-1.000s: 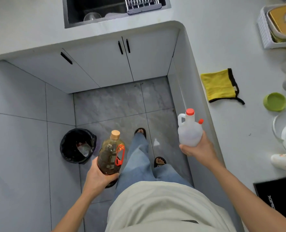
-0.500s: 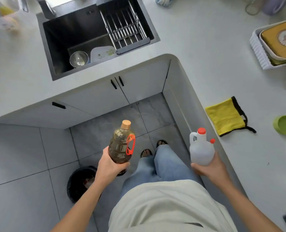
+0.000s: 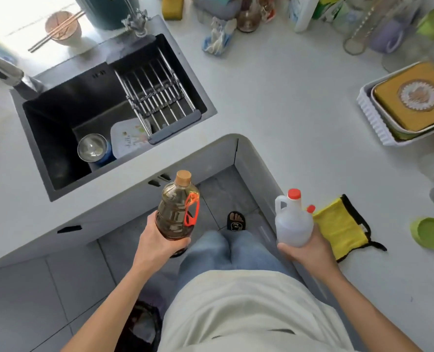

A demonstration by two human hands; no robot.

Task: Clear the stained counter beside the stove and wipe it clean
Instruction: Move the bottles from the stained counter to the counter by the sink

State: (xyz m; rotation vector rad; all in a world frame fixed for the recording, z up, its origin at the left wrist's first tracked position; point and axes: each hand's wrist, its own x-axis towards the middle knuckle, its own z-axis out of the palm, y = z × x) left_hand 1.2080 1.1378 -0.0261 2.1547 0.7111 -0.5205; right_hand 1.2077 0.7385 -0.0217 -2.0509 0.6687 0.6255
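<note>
Right now both hands are loaded w/ things cleared for the wipe. Left hand (image 3: pixel 160 241) is wrapped round the base of the oil bottle (image 3: pixel 177 207), dark liquid, tan cap, orange handle, held upright over the floor at abt 6 o'clock from the sink (image 3: pixel 58 158). Right hand (image 3: pixel 310 250) cups the white jug (image 3: pixel 292 222) from below, fingers curled round its bottom; red cap on top, small red side cap. Jug hangs just over the counter (image 3: pixel 287 118) edge, touching or nearly touching the yellow cloth (image 3: pixel 340 227) in view, can't tell which. Cloth lies flat on the counter at 3 o'clock of the jug, so the wiping tool is untouched. Green lid (image 3: pixel 430 232) sits further out at 3 o'clock; white tray (image 3: pixel 373 120) w/ a yellow box up at 1 o'clock. Stove isn't in view.

Risks, imo: both grips are low on tall bottles, so a quick turn could tip one; the oil bottle is over tile, a drop means a spill or crack. No free hand, so neither can steady the other. Setting them down among the clutter at 12 o'clock could knock smth over.
</note>
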